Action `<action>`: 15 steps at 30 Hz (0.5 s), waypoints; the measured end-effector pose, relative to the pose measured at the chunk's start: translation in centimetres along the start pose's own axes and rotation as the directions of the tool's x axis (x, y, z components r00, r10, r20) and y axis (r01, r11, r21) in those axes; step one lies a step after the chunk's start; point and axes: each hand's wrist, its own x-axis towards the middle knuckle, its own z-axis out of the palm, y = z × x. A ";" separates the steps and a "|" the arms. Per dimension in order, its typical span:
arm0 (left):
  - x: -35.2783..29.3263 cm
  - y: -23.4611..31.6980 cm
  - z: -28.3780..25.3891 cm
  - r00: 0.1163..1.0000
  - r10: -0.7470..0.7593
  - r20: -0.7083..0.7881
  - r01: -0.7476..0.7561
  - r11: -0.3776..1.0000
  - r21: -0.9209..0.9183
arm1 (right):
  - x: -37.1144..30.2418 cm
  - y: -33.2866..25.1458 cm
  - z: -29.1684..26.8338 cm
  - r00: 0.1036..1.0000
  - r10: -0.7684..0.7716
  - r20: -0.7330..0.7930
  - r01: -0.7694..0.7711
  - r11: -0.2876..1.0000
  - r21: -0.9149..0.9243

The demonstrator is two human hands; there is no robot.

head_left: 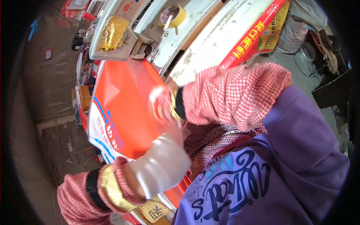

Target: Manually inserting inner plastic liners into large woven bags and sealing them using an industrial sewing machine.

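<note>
A large orange-red printed plastic sack [127, 101] with a white and blue side lies under the head of a white sewing machine [108, 41]. My left hand [163, 163], in a white glove, is over the sack's near edge, and its fingers are smeared by motion. Just beyond it, my right hand [162, 104] is over the sack's right part, also blurred. Both arms wear red-and-white checked sleeve covers with dark bands at the wrist. Whether either hand grips the sack cannot be made out.
A roll of yellow tape [176, 18] sits on the machine's white bed. Gold tape [112, 33] covers part of the machine head. To the right lies a red and yellow printed sack [258, 37]. More folded sacks [153, 210] are below my left arm; a dark box [333, 90] stands far right.
</note>
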 end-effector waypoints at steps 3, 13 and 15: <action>2.0 0.0 -0.6 0.995 0.096 0.002 -0.095 0.986 -0.135 | -1.9 -1.4 -2.5 0.652 -0.390 0.650 0.165 0.910 0.381; 2.1 0.4 -1.3 0.997 0.070 0.026 -0.062 0.970 -0.234 | -2.7 3.5 -7.4 0.885 0.220 0.410 -0.363 0.878 0.311; 2.6 0.7 -1.3 0.999 -0.004 0.037 0.012 0.973 -0.231 | -1.9 2.3 -5.1 0.892 0.319 0.320 -0.399 0.889 0.224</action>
